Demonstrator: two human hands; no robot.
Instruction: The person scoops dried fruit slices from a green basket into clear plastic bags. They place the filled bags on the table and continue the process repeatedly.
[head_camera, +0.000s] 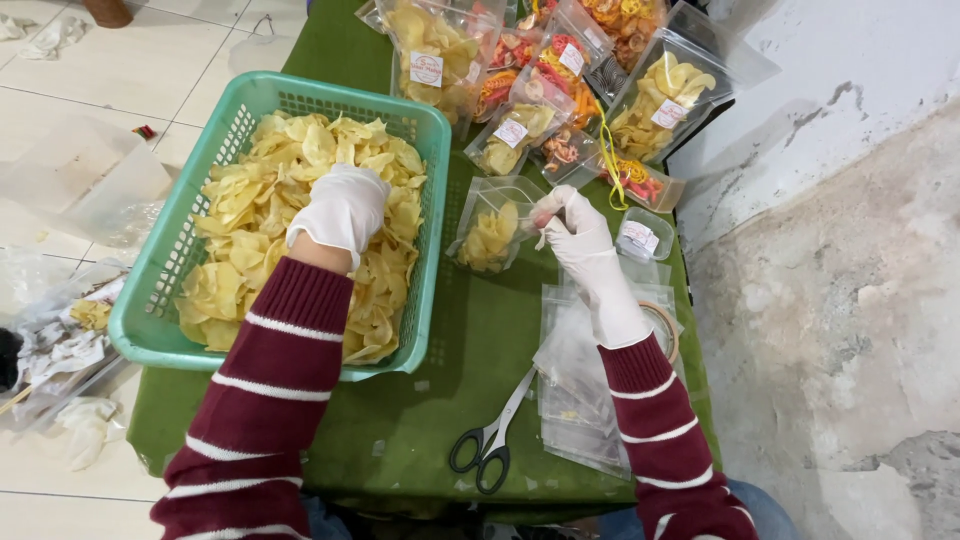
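A gloved left hand (343, 207) digs curled fingers into chips (262, 215) filling a green basket (158, 262), while the right hand (572, 228) pinches the rim of a half-filled pouch (490, 228) standing just beside it.

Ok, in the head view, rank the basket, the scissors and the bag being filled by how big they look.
Largest to smallest:
1. Basket
2. Scissors
3. Bag, though scissors lie nearer the camera, so these two are unsure.
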